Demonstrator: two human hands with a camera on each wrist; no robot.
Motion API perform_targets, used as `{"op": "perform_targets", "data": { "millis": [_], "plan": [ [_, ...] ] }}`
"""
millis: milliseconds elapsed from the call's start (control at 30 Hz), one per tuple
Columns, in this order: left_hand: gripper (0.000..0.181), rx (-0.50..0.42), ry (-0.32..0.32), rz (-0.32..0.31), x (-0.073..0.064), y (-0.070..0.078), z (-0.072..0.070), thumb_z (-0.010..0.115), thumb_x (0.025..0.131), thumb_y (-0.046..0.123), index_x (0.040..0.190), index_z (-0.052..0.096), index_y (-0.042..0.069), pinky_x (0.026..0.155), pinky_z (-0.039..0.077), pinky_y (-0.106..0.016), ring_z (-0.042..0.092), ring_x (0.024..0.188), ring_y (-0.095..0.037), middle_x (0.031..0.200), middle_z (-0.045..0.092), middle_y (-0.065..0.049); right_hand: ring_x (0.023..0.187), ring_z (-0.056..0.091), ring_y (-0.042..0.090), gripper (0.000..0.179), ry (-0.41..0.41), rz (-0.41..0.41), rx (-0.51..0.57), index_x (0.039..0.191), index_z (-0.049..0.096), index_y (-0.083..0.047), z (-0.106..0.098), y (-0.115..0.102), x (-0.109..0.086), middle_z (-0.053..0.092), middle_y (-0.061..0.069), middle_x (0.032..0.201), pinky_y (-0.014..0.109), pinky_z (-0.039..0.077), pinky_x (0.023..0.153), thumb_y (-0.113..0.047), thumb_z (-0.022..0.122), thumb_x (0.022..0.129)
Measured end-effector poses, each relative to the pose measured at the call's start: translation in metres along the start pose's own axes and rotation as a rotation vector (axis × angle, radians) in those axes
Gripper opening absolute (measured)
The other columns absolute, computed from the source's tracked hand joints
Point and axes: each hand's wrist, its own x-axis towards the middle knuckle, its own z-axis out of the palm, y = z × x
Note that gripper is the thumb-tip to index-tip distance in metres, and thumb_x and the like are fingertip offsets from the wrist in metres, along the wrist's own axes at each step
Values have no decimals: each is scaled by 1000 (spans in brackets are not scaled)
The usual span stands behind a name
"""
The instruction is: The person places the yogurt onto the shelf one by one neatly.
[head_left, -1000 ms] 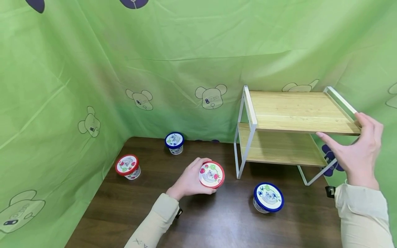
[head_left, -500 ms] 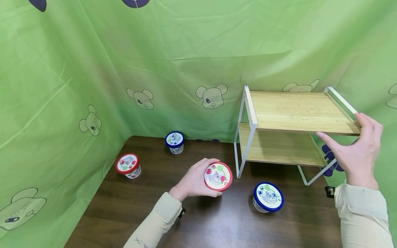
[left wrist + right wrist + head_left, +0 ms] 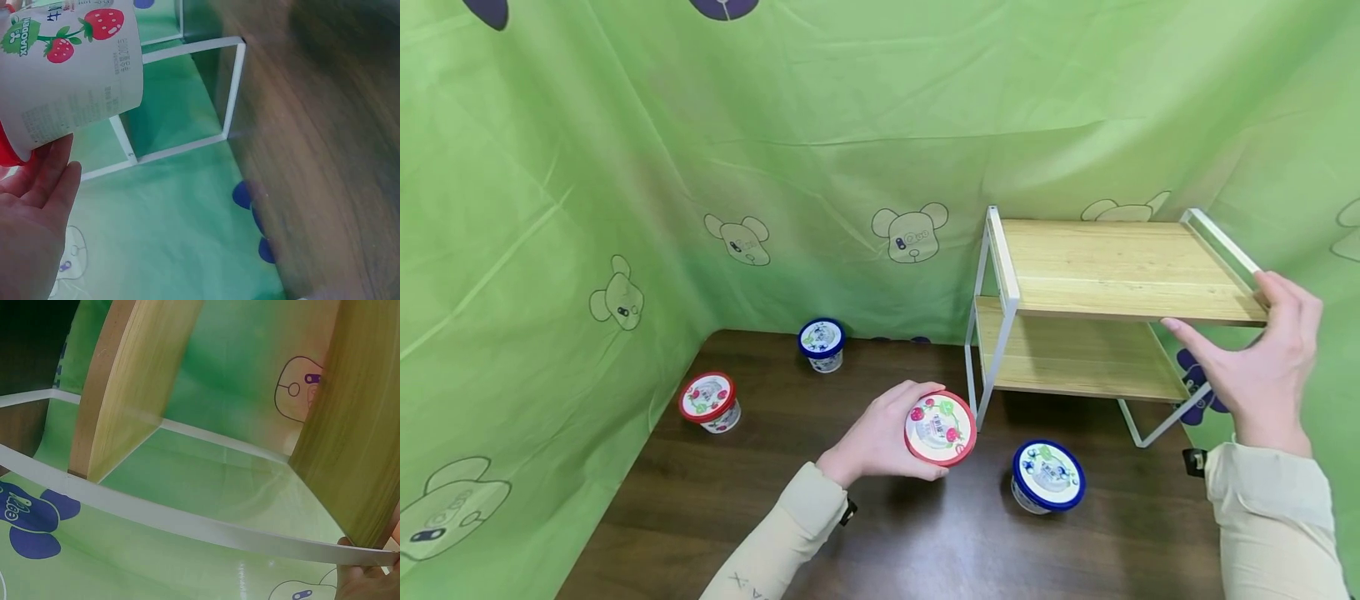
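Observation:
My left hand (image 3: 880,437) grips a red-lidded strawberry yogurt cup (image 3: 940,427) by its side, lid tilted toward me, above the dark wood table. In the left wrist view the cup's white wall with printed strawberries (image 3: 75,69) shows above the fingers (image 3: 53,175). My right hand (image 3: 1273,367) holds the near right corner of a two-tier shelf (image 3: 1127,267), thumb at the front edge of the upper board, fingers on the white frame. Only a bit of that hand shows in the right wrist view, by the white metal bar (image 3: 219,531).
A blue-lidded cup (image 3: 1048,477) stands in front of the shelf. Another blue-lidded cup (image 3: 822,343) is at the table's back, and a red-lidded cup (image 3: 709,402) near its left edge. A green printed curtain (image 3: 820,167) hangs behind and at both sides.
My left hand has carried the strawberry yogurt cup to the right, toward the shelf's left legs. The right hand stays at the shelf corner, and the other cups have not moved.

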Motion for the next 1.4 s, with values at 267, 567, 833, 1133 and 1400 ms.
{"op": "perform_targets", "data": {
  "millis": [267,567,833,1133,1400],
  "plan": [
    [99,-14,7,36,3,11,-1,91,65,54,148,45,26,90,50,-24,51,109,-3,124,53,15,135,37,14,91,7,-1,5,145,55,-10,1,3,1,38,-23,141,23,28,107,-25,95,64],
    [100,-31,9,51,13,21,-1,90,66,54,150,44,24,89,51,-23,50,113,-5,128,53,12,135,36,14,91,-4,11,-1,145,55,-10,1,-1,1,38,-22,142,23,27,107,-24,95,65],
    [97,-41,9,97,22,29,-2,92,65,50,146,45,23,88,50,-20,49,110,-4,124,52,13,134,37,13,90,2,8,9,144,55,-8,0,-6,1,39,-23,140,23,28,106,-23,95,65],
    [99,-40,-2,133,32,33,-4,91,66,50,148,45,19,89,49,-19,49,111,-4,126,52,11,133,39,13,88,23,7,19,143,57,-8,2,-5,0,40,-21,140,22,29,106,-24,94,65],
    [99,-40,-1,167,40,39,-10,92,65,50,148,44,22,90,50,-20,49,111,-5,126,53,10,133,39,13,88,30,6,22,143,57,-10,1,-4,0,41,-21,140,22,28,106,-24,94,65]
  ]
}}
